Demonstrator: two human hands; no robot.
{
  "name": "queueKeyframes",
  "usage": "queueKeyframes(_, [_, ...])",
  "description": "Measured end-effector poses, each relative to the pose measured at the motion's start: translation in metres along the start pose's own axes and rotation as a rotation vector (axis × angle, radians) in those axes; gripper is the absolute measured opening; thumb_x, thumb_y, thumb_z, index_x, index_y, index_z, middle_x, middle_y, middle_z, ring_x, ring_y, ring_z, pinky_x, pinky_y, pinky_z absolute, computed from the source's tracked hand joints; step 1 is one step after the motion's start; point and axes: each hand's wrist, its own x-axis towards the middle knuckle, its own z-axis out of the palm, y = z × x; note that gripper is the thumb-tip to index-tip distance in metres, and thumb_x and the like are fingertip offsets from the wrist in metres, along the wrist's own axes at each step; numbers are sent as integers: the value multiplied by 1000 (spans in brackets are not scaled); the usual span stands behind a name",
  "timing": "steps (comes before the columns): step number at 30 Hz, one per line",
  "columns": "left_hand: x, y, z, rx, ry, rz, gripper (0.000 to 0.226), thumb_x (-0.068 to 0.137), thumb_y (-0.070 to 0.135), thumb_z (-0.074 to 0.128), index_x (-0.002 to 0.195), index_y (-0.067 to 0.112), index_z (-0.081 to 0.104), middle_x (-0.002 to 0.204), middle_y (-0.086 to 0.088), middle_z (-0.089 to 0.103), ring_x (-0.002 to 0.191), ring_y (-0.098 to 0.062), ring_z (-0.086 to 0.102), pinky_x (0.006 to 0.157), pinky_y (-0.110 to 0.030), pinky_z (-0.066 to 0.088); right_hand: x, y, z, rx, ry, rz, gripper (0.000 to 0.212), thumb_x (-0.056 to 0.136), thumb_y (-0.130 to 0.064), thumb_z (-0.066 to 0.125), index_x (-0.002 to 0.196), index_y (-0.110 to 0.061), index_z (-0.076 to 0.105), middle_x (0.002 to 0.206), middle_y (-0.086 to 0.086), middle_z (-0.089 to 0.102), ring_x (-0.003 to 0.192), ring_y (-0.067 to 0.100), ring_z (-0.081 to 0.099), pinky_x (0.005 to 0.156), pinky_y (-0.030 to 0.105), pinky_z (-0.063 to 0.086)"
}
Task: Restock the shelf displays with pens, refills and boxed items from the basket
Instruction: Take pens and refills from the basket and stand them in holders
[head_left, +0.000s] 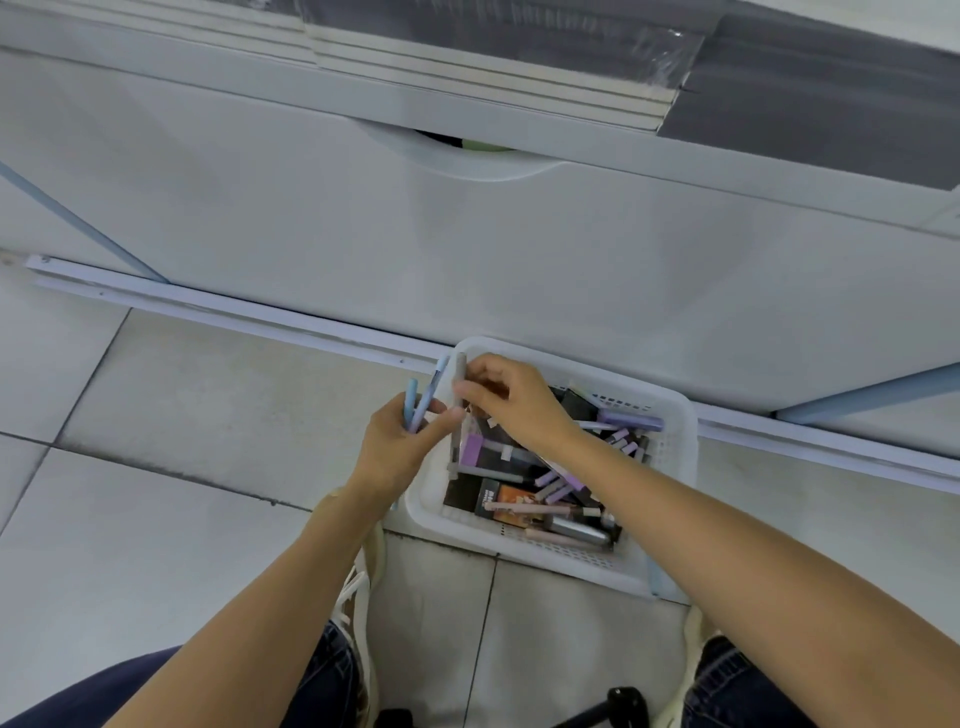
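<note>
A white cabinet front (467, 244) fills the upper half of the view, with a curved cut-out handle near its top and a pale rail along its foot where it meets the floor. Below it spreads the grey tiled floor (182, 415), crossed by dark grout lines. On the tiles, close against the rail, sits the white plastic basket (675, 467) with perforated walls, right of centre between the person's knees. Both bare forearms reach forward from the lower edge to its near-left corner. The left hand (400, 447) hangs just outside the basket's left rim, its fingers curled round two pale blue pens (427, 397) that stick up and away from the fist. The right hand (514, 400) is over the basket's far-left corner, fingertips pinching a grey pen (456, 447) near its top; that pen stands almost upright, its lower end down among the stock. The two hands are just beside each other, the left thumb reaching toward the grey pen. Inside the basket lie dark flat boxes, among them an orange-and-black box (511, 506) near the front wall, a thick silver-grey marker (576, 530) beside it, and a loose scatter of lilac pens (631, 420) and short refills toward the right wall.
</note>
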Motion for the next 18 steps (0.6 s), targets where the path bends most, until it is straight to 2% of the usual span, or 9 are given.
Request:
queueKeyframes(2, [0,3,4,29,-62,28,39,81,43,69,81,5,60,61,-2,50,47,-2,44,51,-14,45,-3,-3,-2,77,-66,32,11,95,-27,59,100,-20,67,87,-3,73,78,12,69,74,26,57])
queueKeyframes(4, [-2,2,5,44,-77,18,41,84,46,64,76,6,58,61,-6,49,50,-6,45,52,-15,44,-8,0,-2,167,-42,66,15,97,-28,55,101,-21,68,89,0,73,77,16,69,75,31,59])
queueKeyframes(6, [-4,-4,1,8,-38,-30,41,93,39,59,81,0,58,68,-11,53,59,-16,50,59,-26,47,-14,10,2,141,28,119,17,98,-27,54,104,-19,67,91,-3,70,74,9,65,70,24,56])
queueKeyframes(8, [-6,-9,-4,-30,23,-70,35,97,32,55,80,1,58,67,-10,54,59,-17,50,61,-30,47,-21,28,10,-157,-25,146,19,94,-27,59,111,-20,64,99,-8,63,80,0,59,72,17,47])
queueKeyframes(10, [-7,-12,-6,-54,49,-96,32,98,27,54,74,6,55,59,-5,54,52,-14,48,56,-26,45,-32,46,23,-498,-233,164,35,90,-32,65,123,-22,59,112,-3,53,90,7,53,77,22,43])
queueKeyframes(12, [-7,-12,-6,-75,28,-105,34,98,24,53,70,7,51,52,-4,54,47,-15,51,50,-25,47,-38,58,36,-688,-314,153,42,88,-32,67,128,-24,55,116,0,44,97,15,51,79,27,43])
queueKeyframes(14, [-8,-11,-4,-85,-6,-99,33,99,25,53,72,6,49,51,-5,53,46,-16,55,50,-26,50,-37,57,38,-681,-226,87,32,90,-27,66,120,-20,61,112,1,45,99,19,53,77,29,44])
queueKeyframes(16, [-7,-9,-2,-77,-35,-91,28,99,27,53,80,6,48,58,-9,52,48,-16,55,51,-27,51,-32,50,30,-554,-150,32,20,92,-25,63,109,-15,64,106,1,51,97,17,53,82,33,48])
queueKeyframes(18, [-6,-9,0,-67,-56,-92,26,98,28,54,84,8,47,63,-8,49,49,-15,51,51,-30,48,-27,37,17,-378,-128,21,13,97,-24,54,106,-15,59,97,-4,58,91,12,57,84,33,50])
